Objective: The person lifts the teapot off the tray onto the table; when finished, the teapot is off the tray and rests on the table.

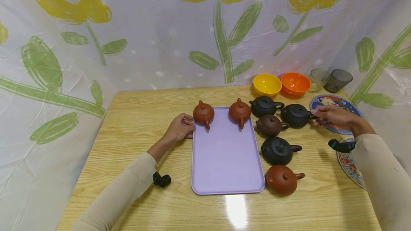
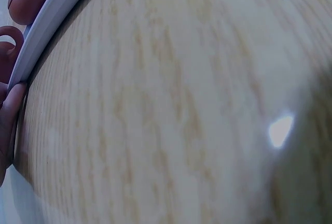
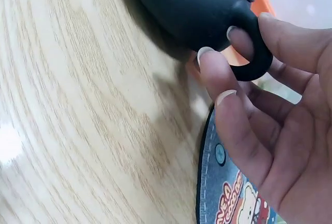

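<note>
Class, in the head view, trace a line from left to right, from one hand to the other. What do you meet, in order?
Left hand, first reddish-brown teapot, second reddish-brown teapot, dark brown teapot, held black teapot, right hand.

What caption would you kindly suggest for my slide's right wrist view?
Right hand grips a black teapot by its handle at a wooden table, near a printed blue mat.

Two teapots (image 1: 203,114) stand on the tray (image 1: 228,163), five others (image 1: 277,151) to its right.
</note>
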The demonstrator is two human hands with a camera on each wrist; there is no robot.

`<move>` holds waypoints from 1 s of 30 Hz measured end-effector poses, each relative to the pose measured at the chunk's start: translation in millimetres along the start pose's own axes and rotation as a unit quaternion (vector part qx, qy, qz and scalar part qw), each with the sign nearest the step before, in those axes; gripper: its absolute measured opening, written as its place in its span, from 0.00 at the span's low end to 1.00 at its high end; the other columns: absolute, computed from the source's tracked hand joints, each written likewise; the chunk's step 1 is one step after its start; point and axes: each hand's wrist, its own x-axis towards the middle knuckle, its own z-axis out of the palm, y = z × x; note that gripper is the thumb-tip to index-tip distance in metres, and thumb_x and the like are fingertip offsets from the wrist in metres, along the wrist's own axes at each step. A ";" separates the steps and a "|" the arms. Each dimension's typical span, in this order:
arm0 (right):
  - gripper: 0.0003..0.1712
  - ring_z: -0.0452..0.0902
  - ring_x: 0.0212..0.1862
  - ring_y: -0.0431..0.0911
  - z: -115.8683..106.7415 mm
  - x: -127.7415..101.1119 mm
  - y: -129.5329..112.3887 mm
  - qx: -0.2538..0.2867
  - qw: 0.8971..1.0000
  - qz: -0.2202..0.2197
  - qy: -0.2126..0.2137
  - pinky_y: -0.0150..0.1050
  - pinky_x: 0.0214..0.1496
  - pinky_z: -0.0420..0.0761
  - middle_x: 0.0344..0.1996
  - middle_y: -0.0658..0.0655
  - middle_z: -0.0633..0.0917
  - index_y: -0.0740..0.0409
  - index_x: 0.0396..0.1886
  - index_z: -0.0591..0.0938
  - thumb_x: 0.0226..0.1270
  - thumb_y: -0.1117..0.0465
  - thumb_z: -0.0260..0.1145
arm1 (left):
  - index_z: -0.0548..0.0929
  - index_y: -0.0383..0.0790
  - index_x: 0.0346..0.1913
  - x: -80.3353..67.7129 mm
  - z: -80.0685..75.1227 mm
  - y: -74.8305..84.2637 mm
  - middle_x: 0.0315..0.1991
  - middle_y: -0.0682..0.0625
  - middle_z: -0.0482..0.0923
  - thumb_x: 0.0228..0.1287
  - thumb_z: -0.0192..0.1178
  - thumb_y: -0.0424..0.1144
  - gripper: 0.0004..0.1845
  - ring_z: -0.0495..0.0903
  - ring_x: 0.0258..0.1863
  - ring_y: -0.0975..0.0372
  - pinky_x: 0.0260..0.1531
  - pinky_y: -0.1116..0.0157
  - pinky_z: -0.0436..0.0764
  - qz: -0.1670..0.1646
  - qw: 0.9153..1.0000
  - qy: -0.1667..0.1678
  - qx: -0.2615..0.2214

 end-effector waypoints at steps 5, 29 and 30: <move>0.27 0.83 0.45 0.40 -0.5 0.7 0.8 0.001 1.000 0.003 0.010 0.40 0.49 0.85 0.51 0.54 0.77 0.69 0.63 0.71 0.83 0.50 0.49 | 0.72 0.32 0.60 -1.4 1.5 1.0 0.46 0.43 0.75 0.64 0.63 0.28 0.23 0.81 0.38 0.59 0.32 0.63 0.90 0.001 1.000 0.000 -0.001; 0.33 0.79 0.35 0.43 27.8 -5.2 -55.9 -0.001 0.977 -0.058 0.208 0.41 0.33 0.85 0.37 0.31 0.81 0.62 0.60 0.76 0.75 0.38 0.56 | 0.71 0.31 0.60 -0.4 2.1 0.7 0.46 0.42 0.73 0.64 0.63 0.26 0.22 0.80 0.38 0.59 0.32 0.62 0.90 0.007 1.000 0.004 -0.010; 0.34 0.79 0.34 0.44 31.7 -4.1 -63.3 -0.010 0.977 -0.053 0.207 0.41 0.30 0.84 0.35 0.33 0.81 0.61 0.60 0.76 0.74 0.37 0.56 | 0.71 0.31 0.60 -0.4 2.0 1.0 0.46 0.43 0.73 0.64 0.63 0.26 0.22 0.80 0.38 0.59 0.32 0.62 0.90 0.007 1.000 0.004 -0.013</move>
